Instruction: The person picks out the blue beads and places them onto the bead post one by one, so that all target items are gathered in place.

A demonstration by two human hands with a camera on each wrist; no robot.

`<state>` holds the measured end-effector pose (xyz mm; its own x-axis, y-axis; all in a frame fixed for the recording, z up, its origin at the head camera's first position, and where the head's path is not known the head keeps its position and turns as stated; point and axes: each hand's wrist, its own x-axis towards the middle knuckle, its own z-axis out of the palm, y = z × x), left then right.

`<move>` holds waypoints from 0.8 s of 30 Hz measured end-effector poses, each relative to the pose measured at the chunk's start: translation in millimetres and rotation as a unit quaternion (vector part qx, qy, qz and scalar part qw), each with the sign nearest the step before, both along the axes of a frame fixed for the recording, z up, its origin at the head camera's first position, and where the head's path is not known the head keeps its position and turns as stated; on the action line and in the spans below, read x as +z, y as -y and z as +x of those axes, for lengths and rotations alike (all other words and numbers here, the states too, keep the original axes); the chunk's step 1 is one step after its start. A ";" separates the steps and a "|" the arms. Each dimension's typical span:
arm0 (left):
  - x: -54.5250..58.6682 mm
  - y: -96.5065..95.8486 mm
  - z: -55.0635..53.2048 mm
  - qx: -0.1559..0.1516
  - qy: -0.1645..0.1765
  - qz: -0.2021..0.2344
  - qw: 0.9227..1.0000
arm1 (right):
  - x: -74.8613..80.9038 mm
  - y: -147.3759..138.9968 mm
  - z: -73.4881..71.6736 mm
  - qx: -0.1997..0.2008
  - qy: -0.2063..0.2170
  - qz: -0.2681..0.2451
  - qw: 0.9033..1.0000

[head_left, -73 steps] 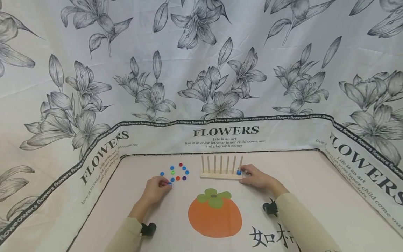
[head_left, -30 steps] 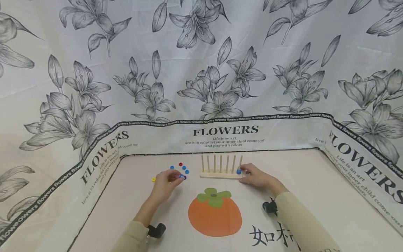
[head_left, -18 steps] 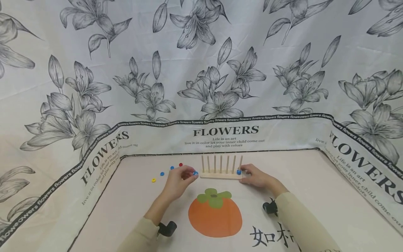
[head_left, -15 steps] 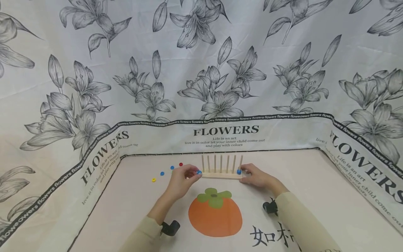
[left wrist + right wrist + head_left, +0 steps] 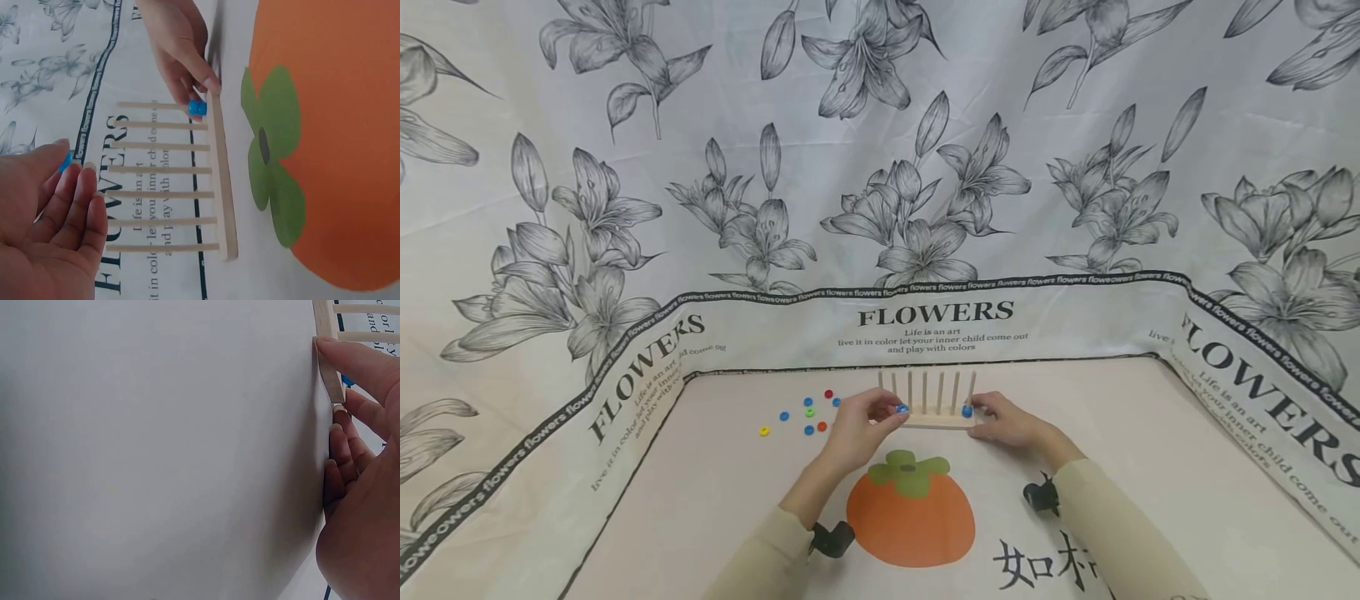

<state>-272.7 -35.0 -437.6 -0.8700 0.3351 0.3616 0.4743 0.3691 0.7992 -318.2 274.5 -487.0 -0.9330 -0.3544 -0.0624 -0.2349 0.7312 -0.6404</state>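
Observation:
A wooden peg rack with a row of several upright pegs stands on the cloth in the head view. My right hand grips the right end of its base, thumb on the front side, as the right wrist view also shows. Blue beads sit low on the rightmost peg, beside that hand's fingers. My left hand pinches a blue bead between thumb and fingertips, overlapping the rack's left part in the head view. From the left wrist, only a sliver of this bead shows past the thumb; the other pegs are bare.
Several loose beads lie left of the rack, among them a yellow bead, a red bead, a green bead and an orange bead. The cloth has a printed persimmon; a flowered curtain rises behind.
My left hand picked up a blue bead among the loose ones and carried it rightward to the rack, uncovering several beads behind it. The right hand stays on the rack's end.

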 end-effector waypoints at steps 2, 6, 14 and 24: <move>-0.2 -3.7 -0.4 -0.004 0.006 0.002 1.000 | 0.2 1.2 0.2 -0.004 0.004 -0.001 1.000; -0.6 -10.7 -1.4 -0.004 0.012 0.000 1.000 | 0.6 3.6 0.3 -0.015 0.015 -0.009 1.000; -0.9 -23.8 -4.1 -0.003 0.013 0.009 1.000 | 0.8 3.6 -0.1 -0.014 0.014 -0.005 1.000; 2.8 -36.8 -5.0 -0.006 0.015 0.000 1.000 | -6.1 0.4 -4.0 -0.016 0.015 -0.013 1.000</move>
